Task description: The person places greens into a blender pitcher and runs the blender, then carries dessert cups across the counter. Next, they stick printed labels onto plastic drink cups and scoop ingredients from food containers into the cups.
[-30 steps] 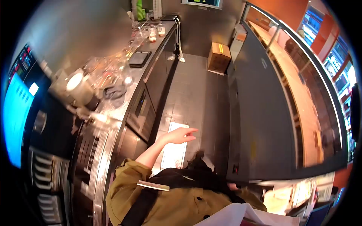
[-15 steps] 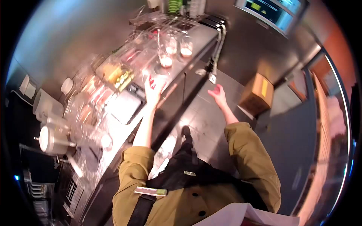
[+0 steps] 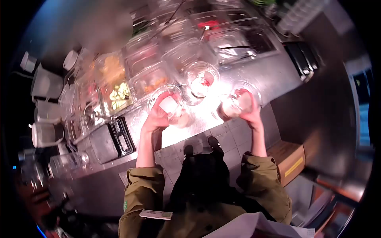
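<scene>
My left hand point(image 3: 158, 115) is wrapped round a clear cup point(image 3: 170, 104) with pale contents, low over the bright front of the steel counter point(image 3: 274, 77). On the right, my right hand point(image 3: 251, 113) grips a second clear cup point(image 3: 242, 99), also with something pale inside. Between and slightly behind them stands a third clear cup point(image 3: 201, 81), holding white and red contents, touched by neither hand. Glare hides the exact contents of the held cups.
Clear tubs of food, one with yellow-green pieces point(image 3: 119, 95), line the back. A black scale point(image 3: 122, 135) sits at the counter's left front. White lidded containers point(image 3: 47, 134) stand far left. A cardboard box point(image 3: 287, 162) is on the floor at right.
The view has turned and moved closer to the counter. Both hands were empty with fingers apart; each has now taken hold of a clear cup.
</scene>
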`<state>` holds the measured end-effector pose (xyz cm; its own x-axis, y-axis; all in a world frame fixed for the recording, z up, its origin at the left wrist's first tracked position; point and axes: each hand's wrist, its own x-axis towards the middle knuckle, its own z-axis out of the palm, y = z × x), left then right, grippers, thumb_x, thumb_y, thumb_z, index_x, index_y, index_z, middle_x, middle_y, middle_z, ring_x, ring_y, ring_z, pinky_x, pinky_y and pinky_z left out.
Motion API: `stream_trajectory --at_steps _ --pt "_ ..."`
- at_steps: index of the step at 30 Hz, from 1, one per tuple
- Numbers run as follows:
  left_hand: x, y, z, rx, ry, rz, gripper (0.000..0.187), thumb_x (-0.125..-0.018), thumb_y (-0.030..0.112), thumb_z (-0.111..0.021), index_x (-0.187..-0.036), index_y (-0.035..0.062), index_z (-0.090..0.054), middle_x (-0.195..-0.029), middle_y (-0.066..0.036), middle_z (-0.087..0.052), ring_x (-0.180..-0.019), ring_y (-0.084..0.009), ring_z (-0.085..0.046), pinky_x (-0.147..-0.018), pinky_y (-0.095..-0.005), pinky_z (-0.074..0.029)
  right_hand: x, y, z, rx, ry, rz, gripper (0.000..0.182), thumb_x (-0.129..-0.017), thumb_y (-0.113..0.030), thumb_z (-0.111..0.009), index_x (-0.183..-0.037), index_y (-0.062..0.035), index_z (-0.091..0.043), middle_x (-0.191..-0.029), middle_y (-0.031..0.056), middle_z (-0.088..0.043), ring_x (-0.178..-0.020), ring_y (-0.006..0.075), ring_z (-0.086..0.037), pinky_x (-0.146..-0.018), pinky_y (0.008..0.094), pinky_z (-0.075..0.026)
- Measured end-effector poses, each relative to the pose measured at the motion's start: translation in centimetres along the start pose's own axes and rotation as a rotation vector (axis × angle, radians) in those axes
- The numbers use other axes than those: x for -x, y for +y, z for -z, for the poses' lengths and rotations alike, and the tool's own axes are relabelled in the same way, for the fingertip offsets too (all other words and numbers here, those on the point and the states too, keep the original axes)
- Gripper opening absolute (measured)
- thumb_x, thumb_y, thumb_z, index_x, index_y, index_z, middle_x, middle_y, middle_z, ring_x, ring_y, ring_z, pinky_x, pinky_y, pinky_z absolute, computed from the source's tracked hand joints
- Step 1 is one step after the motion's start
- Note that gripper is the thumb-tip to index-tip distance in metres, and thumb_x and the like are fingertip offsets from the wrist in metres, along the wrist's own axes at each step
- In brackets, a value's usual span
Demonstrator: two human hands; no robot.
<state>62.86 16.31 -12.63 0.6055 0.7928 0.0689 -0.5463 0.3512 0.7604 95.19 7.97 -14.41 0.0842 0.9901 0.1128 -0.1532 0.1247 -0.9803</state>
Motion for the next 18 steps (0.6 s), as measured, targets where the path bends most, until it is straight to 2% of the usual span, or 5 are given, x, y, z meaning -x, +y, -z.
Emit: stream_trajectory --at_steps 1,3,6,11,18 --pt "-0.6 0.5 0.4 -0.041 -0.086 0.059 0.071 -0.060 0.003 -0.071 -0.123 0.0061 -0.038 -0.133 -0.013 -0.030 -0.115 -0.0258 -0.041 -0.094 -0.0356 -0.037 -1.3 -0.8 0.8 -0.143 -0.095 -0.063 0.094 -0.044 -0.009 -0.079 -0.126 -0.0016 -0.033 -0.124 0.0142 -0.041 -0.114 0.0254 -0.043 -0.098 0.0387 -0.034" --pt "-2.2 -0.1 -0.3 -0.145 -0.112 -0.076 0.064 -0.064 0.012 -0.071 -0.120 0.0047 -0.041 -0.134 -0.013 -0.029 -0.117 -0.0249 -0.039 -0.094 -0.0332 -0.036 -3.7 -0.5 1.5 -0.206 -0.296 -0.115 0.078 -0.062 -0.023 -0.069 -0.126 0.0015 -0.032 -0.130 0.0154 -0.035 -0.118 0.0246 -0.037 -0.097 0.0384 -0.034" --pt "-4.5 -0.9 -2.2 -0.142 0.011 -0.098 0.055 -0.068 0.021 -0.067 -0.114 0.0024 -0.045 -0.130 -0.012 -0.033 -0.114 -0.0205 -0.040 -0.088 -0.0305 -0.038 -6.8 1.9 2.0 -0.150 -0.435 -0.143 0.078 -0.063 -0.021 -0.071 -0.126 0.0011 -0.032 -0.127 0.0141 -0.038 -0.115 0.0225 -0.040 -0.095 0.0347 -0.036" --pt "-4.4 -2.5 -1.5 -0.318 0.007 0.018 0.054 -0.069 0.022 -0.066 -0.114 0.0024 -0.045 -0.116 -0.009 -0.045 -0.104 -0.0175 -0.046 -0.085 -0.0290 -0.040 -5.6 1.5 0.8 -0.673 -0.375 -0.340 0.076 -0.066 -0.025 -0.069 -0.126 0.0015 -0.032 -0.125 0.0143 -0.040 -0.112 0.0227 -0.044 -0.093 0.0337 -0.038" --pt "17.0 3.0 -3.4 -0.153 0.428 -0.029 0.059 -0.069 0.025 -0.066 -0.118 0.0020 -0.042 -0.122 -0.009 -0.041 -0.109 -0.0182 -0.043 -0.089 -0.0302 -0.038 1.2 4.9 -8.5 -0.590 -0.347 -0.421 0.076 -0.068 -0.032 -0.066 -0.127 0.0026 -0.031 -0.128 0.0153 -0.037 -0.113 0.0247 -0.043 -0.094 0.0360 -0.037"
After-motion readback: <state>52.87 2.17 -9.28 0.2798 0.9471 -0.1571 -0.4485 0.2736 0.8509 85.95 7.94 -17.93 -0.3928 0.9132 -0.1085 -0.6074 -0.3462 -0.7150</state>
